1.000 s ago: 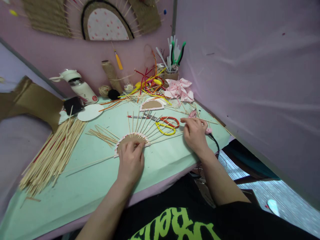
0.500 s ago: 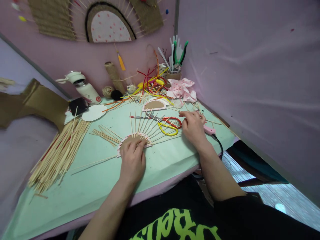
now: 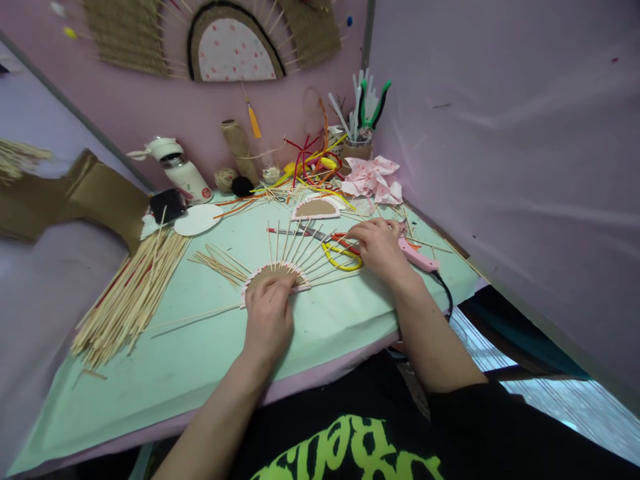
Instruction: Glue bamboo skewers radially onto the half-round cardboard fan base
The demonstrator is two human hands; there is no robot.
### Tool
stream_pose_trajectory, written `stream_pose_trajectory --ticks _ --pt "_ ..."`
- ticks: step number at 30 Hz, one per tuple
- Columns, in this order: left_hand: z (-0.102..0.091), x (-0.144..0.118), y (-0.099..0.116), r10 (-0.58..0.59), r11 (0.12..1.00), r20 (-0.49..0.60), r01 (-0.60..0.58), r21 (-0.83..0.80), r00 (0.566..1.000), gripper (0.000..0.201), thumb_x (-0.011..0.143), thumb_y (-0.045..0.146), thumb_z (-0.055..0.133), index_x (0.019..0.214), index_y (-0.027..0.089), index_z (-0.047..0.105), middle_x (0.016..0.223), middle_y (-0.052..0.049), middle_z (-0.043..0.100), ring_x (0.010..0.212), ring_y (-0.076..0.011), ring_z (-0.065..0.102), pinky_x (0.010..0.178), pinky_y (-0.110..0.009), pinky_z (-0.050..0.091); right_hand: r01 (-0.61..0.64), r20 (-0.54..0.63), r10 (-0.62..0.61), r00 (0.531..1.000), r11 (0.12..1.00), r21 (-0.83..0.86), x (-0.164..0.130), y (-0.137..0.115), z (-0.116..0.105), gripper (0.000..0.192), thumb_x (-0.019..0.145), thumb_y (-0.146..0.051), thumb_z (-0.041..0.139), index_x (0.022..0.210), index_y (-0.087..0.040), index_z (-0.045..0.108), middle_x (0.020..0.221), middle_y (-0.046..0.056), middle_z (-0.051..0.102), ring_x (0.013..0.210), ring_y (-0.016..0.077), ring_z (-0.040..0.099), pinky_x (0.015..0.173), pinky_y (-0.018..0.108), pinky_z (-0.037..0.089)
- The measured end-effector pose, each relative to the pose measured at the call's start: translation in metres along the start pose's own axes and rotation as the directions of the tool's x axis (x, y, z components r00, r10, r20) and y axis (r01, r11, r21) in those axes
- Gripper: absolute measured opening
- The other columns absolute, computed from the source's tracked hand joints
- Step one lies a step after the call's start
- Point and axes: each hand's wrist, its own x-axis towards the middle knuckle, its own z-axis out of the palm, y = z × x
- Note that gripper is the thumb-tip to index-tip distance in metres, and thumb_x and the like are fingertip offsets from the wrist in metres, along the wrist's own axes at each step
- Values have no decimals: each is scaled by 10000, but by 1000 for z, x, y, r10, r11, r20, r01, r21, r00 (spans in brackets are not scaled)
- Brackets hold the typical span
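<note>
We are pressing our left hand [image 3: 269, 313] flat on a brown half-disc [image 3: 274, 275] near the front edge of the counter [image 3: 200, 373], its fingers [image 3: 280, 288] spread and released over the card, grasping nothing. Thin sticks [image 3: 295, 243] are fanning out from the half-disc's curved rim toward the wall. Our right hand [image 3: 379, 245] is lying to the right of that fan, knuckles up, fingers curled over the handles of the scissors [image 3: 343, 257]; we cannot tell whether they are gripping anything. A pink glue gun [image 3: 417, 255] is lying just beside that hand on its right, its black cord running off the counter edge. To the left, a big bundle of sticks [image 3: 133, 293] is sprawling across the counter, well apart from our hands. Behind it a white bottle [image 3: 183, 172] is lying tilted against the wall, with a white card disc [image 3: 199, 219] in front of it. A second half-disc [image 3: 316, 209] is sitting farther back, near crumpled pink paper [image 3: 373, 179].
</note>
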Motion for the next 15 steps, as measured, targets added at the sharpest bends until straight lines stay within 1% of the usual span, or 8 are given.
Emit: stream_pose_trajectory --ticks 3,9,13,15 --pt "0 0 -1 -32 999 3 32 -17 999 477 840 16 433 1237 185 635 1129 -67 744 1107 -271 570 938 -436 400 56 20 -57 998 998 25 1 2 6 381 837 -34 468 919 -249 772 1113 59 755 1089 277 502 972 485 214" --pt "1 2 -1 -66 997 31 67 -47 997 496 837 27 421 1251 195 637 1128 -71 740 1107 -263 576 944 -437 410 176 79 -180 980 983 54 -2 -4 15 346 892 -73 486 961 -255 772 1128 42 754 1080 259 509 984 474 203" --pt "0 2 0 -68 996 45 70 -47 997 519 826 22 426 1265 210 630 1137 -76 731 1111 -258 577 943 -431 418 206 132 -216 967 975 87 -2 -10 13 273 930 -141 518 1009 -250 756 1128 50 749 1071 256 514 965 451 218" --pt "0 3 0 -80 996 43 82 -40 996 520 821 25 431 1261 212 634 1144 -85 724 1115 -262 576 949 -436 419 209 170 -221 960 974 88 2 -12 9 228 936 -177 543 997 -241 752 1091 55 752 1054 256 518 947 440 226"
